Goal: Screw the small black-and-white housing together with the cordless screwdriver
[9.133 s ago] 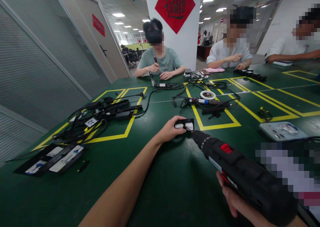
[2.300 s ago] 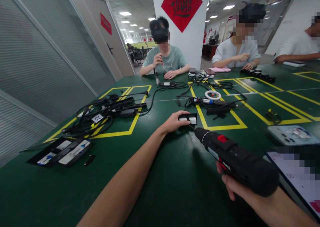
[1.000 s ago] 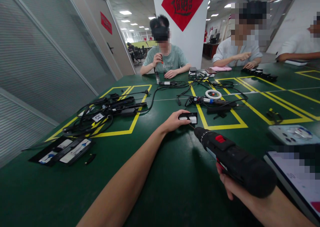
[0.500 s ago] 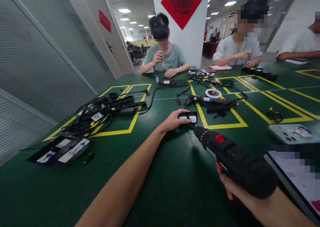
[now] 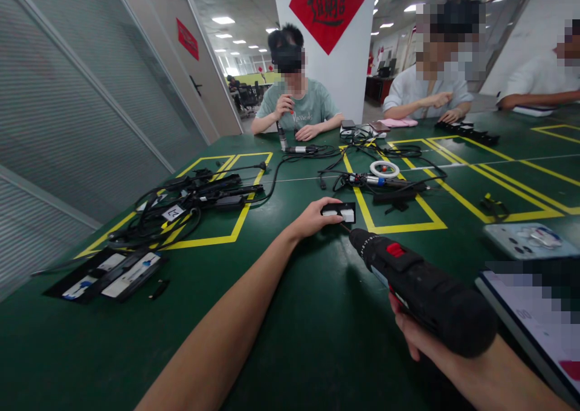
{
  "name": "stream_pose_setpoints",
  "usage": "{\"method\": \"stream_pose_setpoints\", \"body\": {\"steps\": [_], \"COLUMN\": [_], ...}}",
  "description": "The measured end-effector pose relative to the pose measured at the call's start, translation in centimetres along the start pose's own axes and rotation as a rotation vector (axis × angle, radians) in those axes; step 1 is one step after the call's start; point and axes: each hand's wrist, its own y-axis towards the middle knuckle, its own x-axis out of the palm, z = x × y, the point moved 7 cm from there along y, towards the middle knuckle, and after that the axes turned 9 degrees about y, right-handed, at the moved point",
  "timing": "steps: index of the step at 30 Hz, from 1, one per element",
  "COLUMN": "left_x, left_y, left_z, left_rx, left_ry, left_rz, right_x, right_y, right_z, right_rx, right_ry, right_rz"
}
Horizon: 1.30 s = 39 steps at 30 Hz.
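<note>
In my right hand is a black cordless drill with a red switch on top, its fingers wrapped round the grip. The drill points forward and to the left, and its thin bit reaches the near edge of a small black plate with white patches. My left hand grips that plate at its left side, thumb in front and fingers behind. Whether the bit's tip touches the plate or something on it, I cannot tell. The green table lies beneath both hands.
Black cables and adapters are heaped on the left, with flat black-and-white parts nearer me. An electric screwdriver and a white ring lie ahead. A phone and a tablet are at right. Co-workers sit opposite.
The whole view has shifted very slightly. Both hands, the drill and the plate keep the same position relative to one another.
</note>
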Motion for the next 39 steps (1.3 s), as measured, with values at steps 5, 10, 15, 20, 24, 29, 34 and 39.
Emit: {"method": "stream_pose_setpoints", "body": {"steps": [5, 10, 15, 20, 24, 29, 34, 39], "left_x": [0.1, 0.1, 0.1, 0.2, 0.1, 0.1, 0.0, 0.0], "left_y": [0.0, -0.1, -0.1, -0.1, -0.1, -0.1, -0.1, 0.0], "left_z": [0.0, 0.1, 0.2, 0.1, 0.0, 0.0, 0.1, 0.0], "left_rx": [-0.006, -0.008, -0.016, -0.018, -0.025, -0.016, -0.015, -0.022], "left_ry": [-0.004, -0.020, -0.050, -0.060, -0.055, -0.049, -0.036, -0.024], "left_rz": [-0.013, -0.020, -0.024, -0.031, -0.020, -0.028, -0.015, -0.006], "right_x": [0.7, 1.4, 1.5, 2.1, 2.1, 2.2, 2.1, 1.8], "right_y": [0.2, 0.6, 0.9, 0.8, 0.7, 0.7, 0.5, 0.6], "right_z": [0.2, 1.4, 1.7, 3.2, 3.4, 2.4, 1.9, 1.8], "right_rx": [0.050, 0.076, 0.014, 0.123, 0.145, 0.147, 0.155, 0.141], "right_ry": [0.052, 0.184, 0.301, 0.411, 0.430, 0.460, 0.480, 0.469], "right_rz": [-0.079, -0.105, -0.076, -0.113, -0.124, -0.130, -0.156, -0.113]}}
